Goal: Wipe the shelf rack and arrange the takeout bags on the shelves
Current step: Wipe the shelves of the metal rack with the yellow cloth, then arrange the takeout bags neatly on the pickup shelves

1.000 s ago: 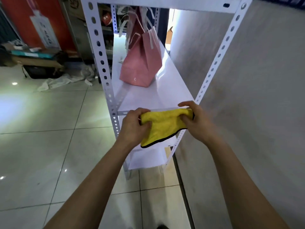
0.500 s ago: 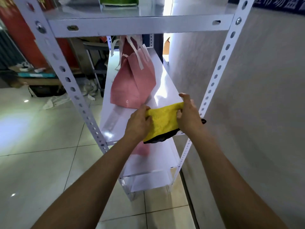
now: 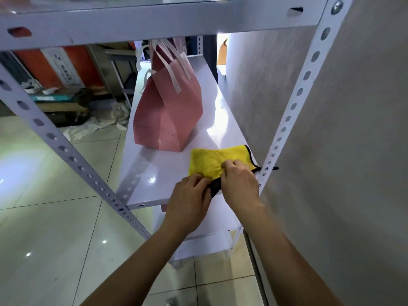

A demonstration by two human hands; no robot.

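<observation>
A yellow cloth with a black edge (image 3: 212,162) lies on the near right part of the white middle shelf (image 3: 154,173) of the rack. My left hand (image 3: 189,196) pinches the cloth's dark near edge. My right hand (image 3: 239,181) grips the cloth beside it, fingers curled into the fabric. A pink takeout bag with pale handles (image 3: 170,111) stands upright farther back on the same shelf, apart from the cloth.
A perforated white post (image 3: 293,107) rises just right of the cloth, against a grey wall (image 3: 353,151). The upper shelf's front rail (image 3: 154,23) crosses overhead. A lower shelf (image 3: 205,241) sits beneath. Boxes and crumpled white material (image 3: 92,124) lie on the tiled floor at the left.
The cloth has gone from being held up in front of the shelf edge to lying spread on the shelf. Both hands moved forward and closer together, and the view dropped under the upper shelf.
</observation>
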